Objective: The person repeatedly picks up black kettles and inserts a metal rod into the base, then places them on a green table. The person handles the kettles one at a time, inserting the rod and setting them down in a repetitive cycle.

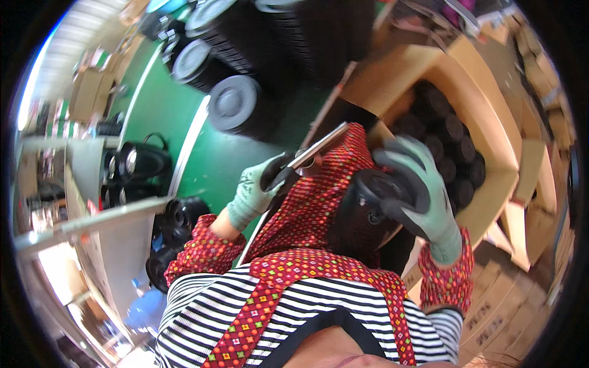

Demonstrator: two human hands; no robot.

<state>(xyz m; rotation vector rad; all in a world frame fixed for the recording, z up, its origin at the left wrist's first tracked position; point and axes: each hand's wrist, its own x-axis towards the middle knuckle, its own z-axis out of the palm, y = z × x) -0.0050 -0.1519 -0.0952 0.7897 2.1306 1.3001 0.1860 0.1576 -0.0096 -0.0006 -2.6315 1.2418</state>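
In a green and black glove, my left hand is closed around one end of a narrow metal bar, which slants up to the right over my lap. A glossy black rounded container rests against my red patterned apron. My right hand, gloved the same way, curves around the right side of this container. Its fingertips are slightly blurred, and its dark palm blends with the black surface. Just beyond that hand, several black round parts lie in an open cardboard box.
Tall stacks of black ribbed containers stand ahead on the green floor. One grey-topped cylinder is nearest. Black appliances sit on a shelf at left. Flat cardboard lies at lower right.
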